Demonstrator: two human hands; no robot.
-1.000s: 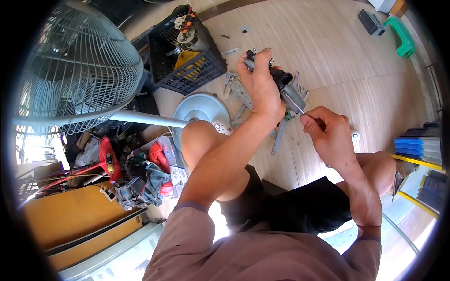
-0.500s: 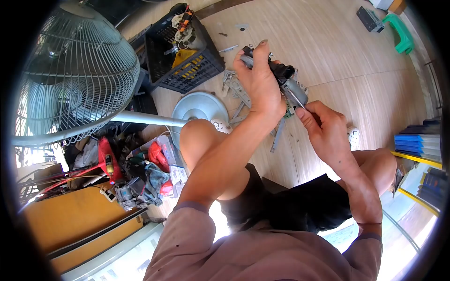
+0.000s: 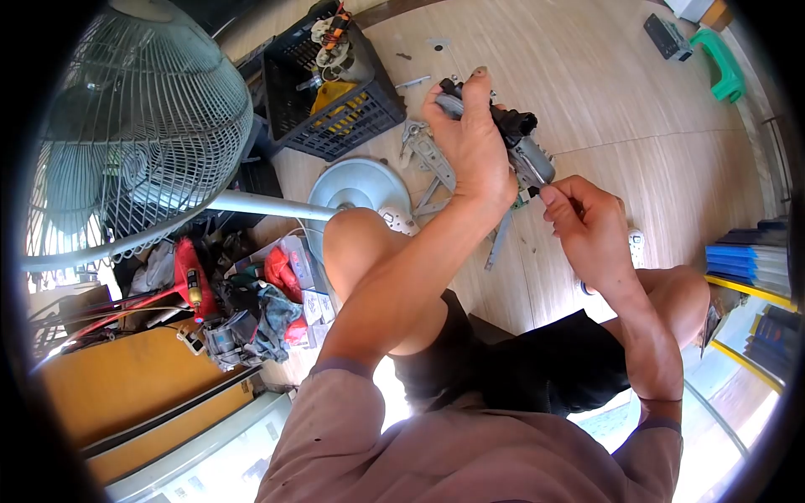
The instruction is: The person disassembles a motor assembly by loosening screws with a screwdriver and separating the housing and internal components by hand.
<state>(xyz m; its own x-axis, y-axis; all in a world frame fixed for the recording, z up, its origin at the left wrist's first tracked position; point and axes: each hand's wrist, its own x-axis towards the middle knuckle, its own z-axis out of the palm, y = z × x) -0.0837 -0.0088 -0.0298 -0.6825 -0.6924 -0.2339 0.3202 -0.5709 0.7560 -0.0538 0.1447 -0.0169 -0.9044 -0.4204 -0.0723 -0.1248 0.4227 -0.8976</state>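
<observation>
My left hand [image 3: 471, 142] is wrapped round a black and grey motor part [image 3: 528, 158], held up above the floor with its silver cylinder pointing down to the right. My right hand [image 3: 589, 226] is closed in a pinch on a thin metal tool [image 3: 527, 174], whose shaft runs along the cylinder. The tool's handle is hidden in my fingers. Beneath the motor part, a metal linkage frame [image 3: 432, 157] lies on the floor, partly covered by my left hand and forearm.
A black crate [image 3: 335, 126] with parts inside stands at upper left, beside a fan [image 3: 142, 126] and its round base [image 3: 360, 180]. Cluttered parts and rags [image 3: 277, 314] lie at left. A green plastic object [image 3: 719, 67] is at upper right; a shelf of blue cases [image 3: 746, 256] stands right.
Both hands have shifted slightly, with the motor part turned a little. The tool stays along the cylinder, and my right hand remains closed on it.
</observation>
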